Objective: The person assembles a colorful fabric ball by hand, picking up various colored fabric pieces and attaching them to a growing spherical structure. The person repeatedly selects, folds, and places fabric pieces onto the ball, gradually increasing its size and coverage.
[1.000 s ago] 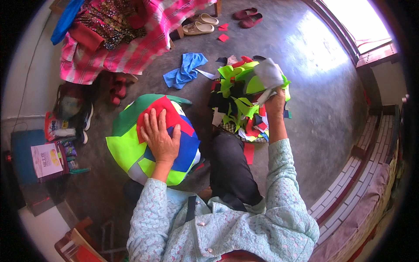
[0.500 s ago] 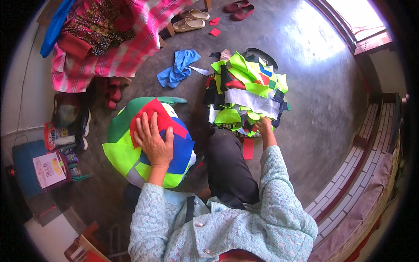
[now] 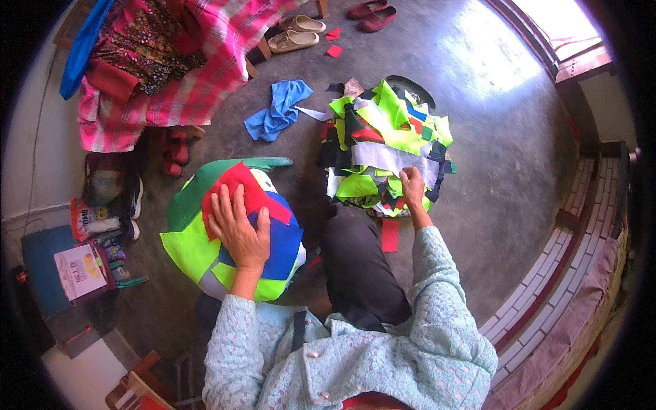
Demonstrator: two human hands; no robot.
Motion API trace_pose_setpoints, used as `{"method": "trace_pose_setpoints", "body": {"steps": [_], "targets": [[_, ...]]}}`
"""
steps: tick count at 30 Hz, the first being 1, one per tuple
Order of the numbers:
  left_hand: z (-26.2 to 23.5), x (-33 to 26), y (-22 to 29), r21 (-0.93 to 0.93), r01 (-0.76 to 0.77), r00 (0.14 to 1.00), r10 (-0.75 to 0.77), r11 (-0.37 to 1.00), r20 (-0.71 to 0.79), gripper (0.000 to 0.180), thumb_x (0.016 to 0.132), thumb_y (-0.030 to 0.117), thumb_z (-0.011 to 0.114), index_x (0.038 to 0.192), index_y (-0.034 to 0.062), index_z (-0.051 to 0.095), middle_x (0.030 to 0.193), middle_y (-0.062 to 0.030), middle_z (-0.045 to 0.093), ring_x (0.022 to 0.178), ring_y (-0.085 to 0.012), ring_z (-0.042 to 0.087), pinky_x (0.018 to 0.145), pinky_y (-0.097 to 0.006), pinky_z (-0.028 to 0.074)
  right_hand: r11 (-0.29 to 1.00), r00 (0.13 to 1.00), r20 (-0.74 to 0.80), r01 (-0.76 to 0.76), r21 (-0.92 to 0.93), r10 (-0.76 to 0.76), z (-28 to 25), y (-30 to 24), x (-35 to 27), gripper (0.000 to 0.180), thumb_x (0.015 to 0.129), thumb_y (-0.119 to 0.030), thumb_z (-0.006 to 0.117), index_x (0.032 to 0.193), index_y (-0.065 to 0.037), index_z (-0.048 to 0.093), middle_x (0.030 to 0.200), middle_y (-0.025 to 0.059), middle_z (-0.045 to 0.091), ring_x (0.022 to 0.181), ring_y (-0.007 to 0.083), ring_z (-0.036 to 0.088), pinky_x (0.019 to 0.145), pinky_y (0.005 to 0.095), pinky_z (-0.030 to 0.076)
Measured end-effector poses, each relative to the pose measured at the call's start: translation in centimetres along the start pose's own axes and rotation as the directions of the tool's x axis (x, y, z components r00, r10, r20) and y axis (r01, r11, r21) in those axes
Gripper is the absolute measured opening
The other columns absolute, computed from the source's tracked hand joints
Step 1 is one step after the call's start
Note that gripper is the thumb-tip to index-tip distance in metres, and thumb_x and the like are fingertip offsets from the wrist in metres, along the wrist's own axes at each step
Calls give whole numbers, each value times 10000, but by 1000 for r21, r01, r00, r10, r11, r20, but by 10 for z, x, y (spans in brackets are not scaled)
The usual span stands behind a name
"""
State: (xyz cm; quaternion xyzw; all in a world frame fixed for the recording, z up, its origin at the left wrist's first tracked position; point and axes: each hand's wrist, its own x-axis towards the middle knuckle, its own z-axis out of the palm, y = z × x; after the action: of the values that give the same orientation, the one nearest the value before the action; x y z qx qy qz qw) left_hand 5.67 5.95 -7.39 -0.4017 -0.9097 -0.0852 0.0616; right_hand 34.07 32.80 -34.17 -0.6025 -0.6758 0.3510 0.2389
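On a rounded heap of cloth pieces at the left, my left hand (image 3: 240, 229) lies flat with its fingers stretched over a red cloth piece (image 3: 232, 183). Around it show a blue piece (image 3: 280, 249), a green piece (image 3: 191, 198) and a yellow-green piece (image 3: 184, 249). To the right stands a taller pile of mixed scraps (image 3: 393, 123). My right hand (image 3: 413, 188) is at the near side of that pile, its fingers closed at the lower edge of a white strip (image 3: 386, 157). Whatever it pinches is too small to make out.
A blue cloth (image 3: 280, 109) lies on the floor beyond the heaps, with red scraps (image 3: 333, 51) and shoes (image 3: 294, 41) farther off. Pink checked cloth (image 3: 137, 119) hangs at the far left. A slatted bench (image 3: 547, 273) stands at the right.
My right hand has moved slightly farther away, from the yellow-green scraps up to the white strip. My left hand stays on the red piece.
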Motion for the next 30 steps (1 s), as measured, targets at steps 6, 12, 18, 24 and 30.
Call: {"method": "trace_pose_setpoints", "body": {"steps": [6,12,18,24,30], "targets": [[-2,-1,1,-9,18,1000,-18,1000,20,609,886,446,490,1401,132,410,1500,-157,310,1403,-374,233,1102,-572,156,954,991,-15,122,-275,-131,17,-49,51,589,741,-336,756,1210,-64,526,1219,176,526,1143,365,485,940,466,415],[-3,0,0,-26,44,998,-43,999,47,617,895,510,453,1389,142,427,1498,-157,315,1408,-378,228,1097,-594,155,912,993,100,-16,-411,62,39,-89,85,838,711,-489,761,1382,-119,420,1458,218,308,1277,464,361,1000,576,361],[-6,2,1,-19,32,996,-30,999,87,651,889,484,464,1413,106,389,1508,-164,291,1408,-383,214,1106,-572,136,861,927,340,37,-507,160,60,-74,107,773,720,-495,739,1359,-165,454,1481,202,298,1261,494,378,939,588,415],[-6,3,1,-32,26,997,-23,999,80,644,883,462,487,1414,110,389,1510,-162,288,1408,-383,213,1103,-575,139,891,943,330,189,-412,-48,69,-61,99,430,783,-287,681,1182,-152,598,1085,174,631,983,388,606,845,449,491],[-4,1,-1,-43,35,998,-32,998,57,636,876,439,513,1413,121,394,1510,-159,290,1411,-374,211,1101,-576,144,933,970,103,238,-268,-218,48,-53,85,332,756,-101,667,1084,-93,620,955,181,659,905,360,634,788,426,497]]}}
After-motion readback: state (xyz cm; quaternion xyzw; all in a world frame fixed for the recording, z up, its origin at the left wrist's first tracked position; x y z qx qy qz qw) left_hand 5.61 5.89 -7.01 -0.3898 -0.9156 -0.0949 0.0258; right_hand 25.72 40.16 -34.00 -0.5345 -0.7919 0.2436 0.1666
